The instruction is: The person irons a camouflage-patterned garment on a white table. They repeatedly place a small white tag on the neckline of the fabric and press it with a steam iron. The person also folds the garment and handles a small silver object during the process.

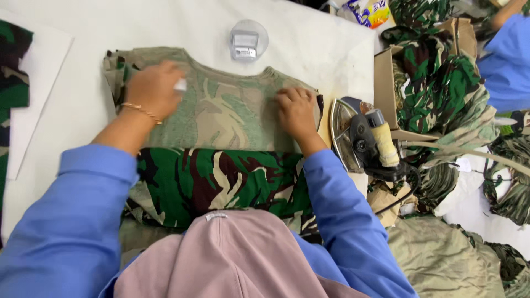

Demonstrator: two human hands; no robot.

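A camouflage shirt [221,116] lies flat on the white table [309,44], turned inside out at the top, with its green and brown outer side folded up near me. My left hand [153,88] presses on the shirt's left shoulder, with a small white tag [180,84] at its fingertips. My right hand [296,110] rests flat on the shirt's right edge, fingers together. A gold bracelet circles my left wrist.
A steam iron [359,138] stands on its side just right of the shirt. A clear round tape dispenser [248,40] sits behind the collar. Piles of camouflage garments [441,83] fill the right side. Another person's blue sleeve [505,60] shows at far right.
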